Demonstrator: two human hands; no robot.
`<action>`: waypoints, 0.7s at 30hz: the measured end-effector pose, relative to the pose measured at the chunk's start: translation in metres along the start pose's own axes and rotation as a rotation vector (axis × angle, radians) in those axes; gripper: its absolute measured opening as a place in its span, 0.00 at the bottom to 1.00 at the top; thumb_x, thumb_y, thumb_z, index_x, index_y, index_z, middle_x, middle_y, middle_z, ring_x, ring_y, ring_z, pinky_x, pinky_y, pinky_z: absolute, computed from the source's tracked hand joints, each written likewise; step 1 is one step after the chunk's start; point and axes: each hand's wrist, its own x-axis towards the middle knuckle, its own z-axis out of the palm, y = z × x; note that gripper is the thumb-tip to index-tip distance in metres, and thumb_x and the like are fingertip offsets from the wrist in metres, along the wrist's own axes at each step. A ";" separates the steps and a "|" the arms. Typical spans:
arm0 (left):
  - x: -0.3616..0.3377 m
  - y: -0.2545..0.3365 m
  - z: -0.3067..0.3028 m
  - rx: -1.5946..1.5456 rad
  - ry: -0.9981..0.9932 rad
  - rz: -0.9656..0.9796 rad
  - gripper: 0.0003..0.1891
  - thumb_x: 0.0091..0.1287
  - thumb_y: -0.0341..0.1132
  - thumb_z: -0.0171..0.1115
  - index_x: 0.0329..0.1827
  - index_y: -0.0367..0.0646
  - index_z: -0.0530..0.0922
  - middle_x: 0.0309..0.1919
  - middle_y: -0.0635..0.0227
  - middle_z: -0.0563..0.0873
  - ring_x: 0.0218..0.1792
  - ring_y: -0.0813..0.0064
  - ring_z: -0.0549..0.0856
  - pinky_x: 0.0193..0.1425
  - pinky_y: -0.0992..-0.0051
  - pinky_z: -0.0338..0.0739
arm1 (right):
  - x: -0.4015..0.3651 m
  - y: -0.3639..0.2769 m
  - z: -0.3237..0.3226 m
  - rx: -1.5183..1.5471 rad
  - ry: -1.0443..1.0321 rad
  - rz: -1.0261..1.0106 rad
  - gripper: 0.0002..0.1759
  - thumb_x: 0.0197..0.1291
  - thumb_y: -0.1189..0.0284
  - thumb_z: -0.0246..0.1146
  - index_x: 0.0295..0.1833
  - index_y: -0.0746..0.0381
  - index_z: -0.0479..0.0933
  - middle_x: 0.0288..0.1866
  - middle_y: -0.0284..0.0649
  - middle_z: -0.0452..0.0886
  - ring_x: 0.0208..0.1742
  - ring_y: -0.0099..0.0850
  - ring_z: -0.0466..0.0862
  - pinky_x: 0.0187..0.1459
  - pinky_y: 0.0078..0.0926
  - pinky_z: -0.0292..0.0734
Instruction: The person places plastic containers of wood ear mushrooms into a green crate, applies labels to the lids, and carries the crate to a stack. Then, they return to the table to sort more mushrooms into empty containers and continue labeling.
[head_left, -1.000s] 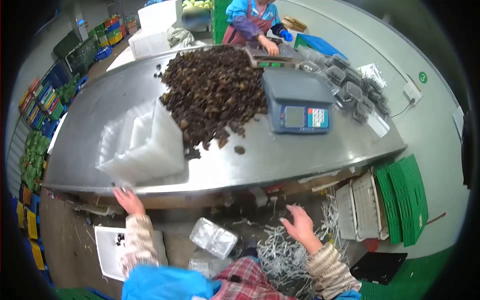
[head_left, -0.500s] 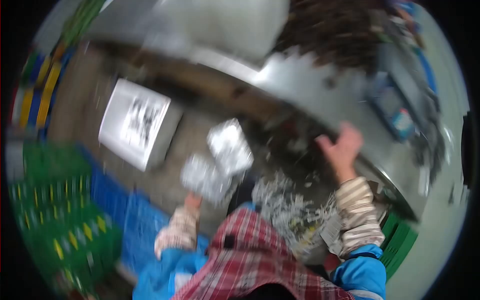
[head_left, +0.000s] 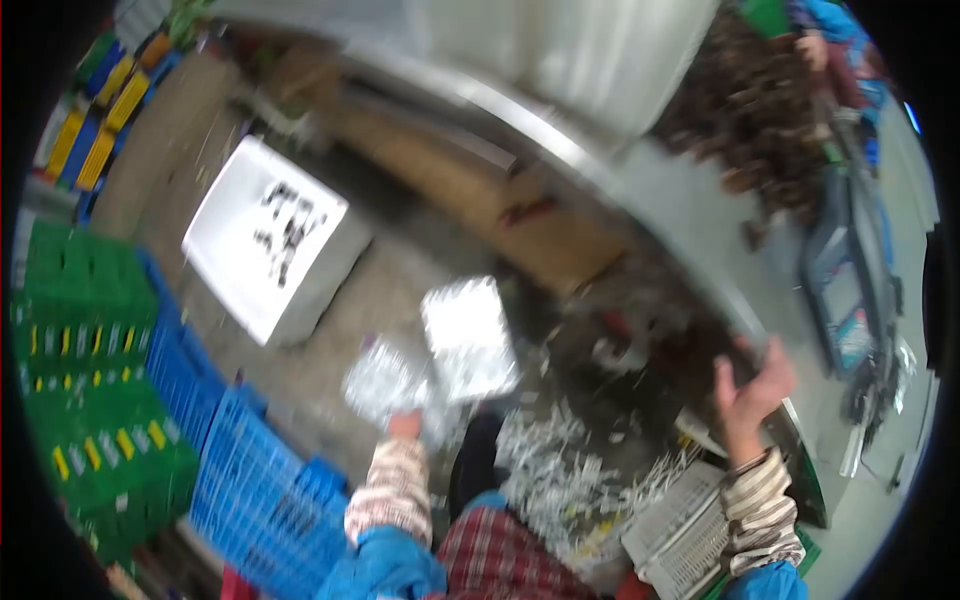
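Note:
My left hand is closed at the lower edge of a shiny, crinkled clear plastic bag, held low over the floor. Just right of that bag is a flat, silvery rectangular pack. My right hand is raised beside the rim of the metal table, thumb and fingers apart, holding nothing. Below it lies a white slotted tray.
A white box with black markings stands on the floor. Blue crates and stacked green crates line the left. White shreds litter the floor. A dark brown heap and a scale sit on the metal table; another person is beyond.
The view has turned and shifted. My right hand has come closer to the table rim, fingers still apart. My left hand stays at the plastic bag, which now sits farther from the silvery pack.

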 end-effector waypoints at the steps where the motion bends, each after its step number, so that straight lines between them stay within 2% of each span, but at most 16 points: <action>1: -0.019 0.035 -0.043 0.337 0.088 0.318 0.18 0.61 0.45 0.54 0.37 0.36 0.79 0.38 0.50 0.82 0.39 0.51 0.82 0.43 0.58 0.76 | 0.001 0.000 -0.002 0.010 0.010 0.000 0.40 0.43 0.56 0.67 0.58 0.69 0.65 0.45 0.47 0.73 0.45 0.44 0.72 0.50 0.39 0.61; 2: -0.005 0.040 -0.031 0.153 0.156 -0.109 0.11 0.62 0.35 0.50 0.34 0.39 0.80 0.36 0.55 0.82 0.36 0.58 0.82 0.40 0.62 0.77 | 0.001 -0.001 -0.006 0.013 -0.011 0.014 0.40 0.43 0.56 0.66 0.58 0.69 0.65 0.46 0.48 0.73 0.45 0.44 0.72 0.50 0.39 0.60; 3: -0.005 0.041 -0.038 0.361 0.225 -0.024 0.09 0.59 0.32 0.50 0.33 0.42 0.81 0.36 0.57 0.83 0.35 0.62 0.82 0.38 0.64 0.77 | 0.004 -0.003 -0.004 0.028 -0.026 0.017 0.40 0.44 0.55 0.65 0.58 0.68 0.64 0.46 0.49 0.73 0.45 0.44 0.72 0.50 0.39 0.60; 5: -0.018 0.043 -0.050 0.318 0.424 0.053 0.09 0.57 0.31 0.52 0.27 0.44 0.81 0.29 0.59 0.83 0.33 0.63 0.83 0.37 0.64 0.76 | 0.004 -0.003 -0.002 0.023 -0.002 0.004 0.40 0.45 0.54 0.64 0.59 0.68 0.62 0.47 0.50 0.72 0.45 0.44 0.72 0.50 0.41 0.59; 6: -0.024 0.046 -0.053 0.223 0.428 -0.029 0.08 0.56 0.31 0.53 0.27 0.41 0.81 0.27 0.57 0.83 0.31 0.59 0.82 0.36 0.63 0.76 | 0.002 -0.003 -0.001 0.031 -0.003 0.010 0.40 0.46 0.54 0.64 0.59 0.68 0.62 0.48 0.50 0.72 0.46 0.44 0.72 0.50 0.41 0.59; 7: -0.029 0.053 -0.061 0.217 0.449 -0.029 0.08 0.56 0.31 0.53 0.27 0.41 0.81 0.27 0.57 0.83 0.31 0.59 0.82 0.36 0.63 0.76 | 0.002 -0.003 0.000 0.042 0.011 -0.002 0.40 0.46 0.55 0.64 0.60 0.67 0.60 0.48 0.49 0.71 0.46 0.43 0.71 0.51 0.41 0.58; 13: -0.096 0.059 -0.123 -0.762 0.224 -0.254 0.09 0.55 0.31 0.56 0.30 0.35 0.81 0.27 0.54 0.83 0.29 0.58 0.82 0.35 0.65 0.75 | -0.002 -0.004 0.000 0.118 -0.016 0.024 0.43 0.41 0.59 0.67 0.61 0.66 0.58 0.49 0.48 0.70 0.46 0.42 0.70 0.51 0.41 0.57; 14: -0.099 0.047 -0.132 -0.767 0.248 -0.245 0.09 0.55 0.31 0.56 0.30 0.35 0.81 0.27 0.54 0.83 0.29 0.58 0.82 0.35 0.65 0.75 | -0.001 -0.004 -0.002 0.135 -0.044 0.035 0.43 0.39 0.60 0.68 0.61 0.66 0.58 0.50 0.48 0.70 0.48 0.42 0.70 0.52 0.42 0.57; 16: -0.102 0.024 -0.161 -0.756 0.307 -0.006 0.11 0.53 0.31 0.58 0.32 0.29 0.80 0.27 0.54 0.83 0.29 0.63 0.81 0.34 0.66 0.73 | 0.002 -0.004 -0.007 0.166 -0.056 0.045 0.44 0.37 0.62 0.69 0.61 0.67 0.58 0.50 0.48 0.69 0.49 0.42 0.69 0.52 0.42 0.57; 17: -0.161 0.067 -0.227 -1.140 0.309 -0.079 0.12 0.51 0.31 0.59 0.32 0.27 0.79 0.26 0.56 0.83 0.30 0.71 0.79 0.36 0.65 0.71 | 0.003 -0.005 -0.010 0.184 -0.097 0.046 0.45 0.36 0.63 0.70 0.61 0.67 0.58 0.51 0.48 0.68 0.50 0.42 0.68 0.53 0.42 0.57; 18: -0.182 0.072 -0.256 -1.136 0.340 -0.050 0.12 0.51 0.31 0.59 0.32 0.27 0.79 0.26 0.56 0.83 0.30 0.71 0.79 0.36 0.65 0.71 | 0.003 -0.006 -0.012 0.202 -0.067 0.066 0.45 0.36 0.63 0.70 0.61 0.67 0.58 0.51 0.48 0.68 0.50 0.42 0.68 0.53 0.42 0.57; 20: -0.209 0.076 -0.302 -1.264 0.465 0.225 0.11 0.53 0.33 0.59 0.32 0.31 0.79 0.27 0.60 0.82 0.28 0.69 0.80 0.36 0.70 0.74 | 0.006 -0.004 -0.017 0.210 -0.141 0.047 0.47 0.34 0.64 0.71 0.61 0.68 0.58 0.50 0.47 0.68 0.50 0.43 0.68 0.53 0.42 0.57; 21: -0.224 0.080 -0.336 -1.313 0.499 0.251 0.11 0.53 0.32 0.58 0.34 0.32 0.79 0.29 0.60 0.82 0.29 0.68 0.80 0.37 0.70 0.74 | 0.008 -0.003 -0.020 0.225 -0.120 0.059 0.47 0.34 0.64 0.71 0.61 0.68 0.58 0.50 0.47 0.68 0.50 0.43 0.68 0.53 0.42 0.57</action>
